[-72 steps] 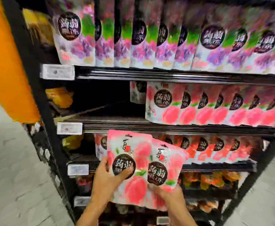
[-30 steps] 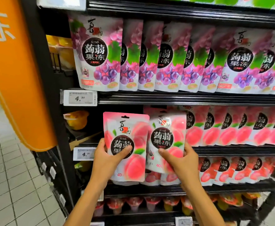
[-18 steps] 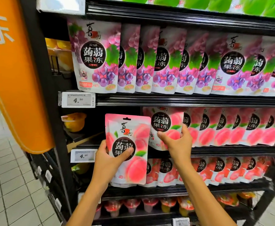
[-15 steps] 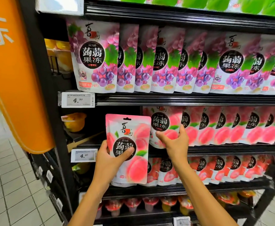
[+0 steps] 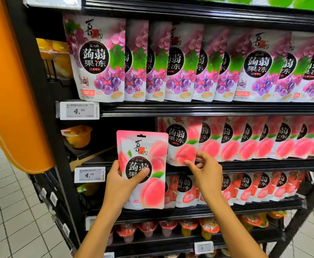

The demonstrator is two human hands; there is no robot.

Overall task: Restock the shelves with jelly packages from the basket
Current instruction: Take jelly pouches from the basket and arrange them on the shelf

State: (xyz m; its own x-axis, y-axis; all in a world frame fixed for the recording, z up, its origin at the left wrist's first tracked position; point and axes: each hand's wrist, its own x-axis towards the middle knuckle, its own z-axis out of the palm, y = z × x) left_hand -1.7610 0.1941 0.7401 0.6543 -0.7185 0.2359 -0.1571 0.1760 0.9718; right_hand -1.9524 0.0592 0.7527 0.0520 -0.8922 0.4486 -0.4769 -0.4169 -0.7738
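Glossy plastic peach jelly pouch; smooth black metal shelf rail; paper price tag.

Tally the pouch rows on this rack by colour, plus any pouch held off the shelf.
Purple grape row: 1
Pink peach row: 1
Red strawberry row: 1
Green row, cropped, kind unclear: 1
Peach pouch in left hand: 1
Total: 4 rows, 1 held pouch.
Right hand pinches the peach row's front pouch, counted with its row.

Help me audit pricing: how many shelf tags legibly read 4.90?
2. The upper tag is just below the grape packs; the lower tag is one shelf down, beside the left hand. Bottom tags are too blurred to read.
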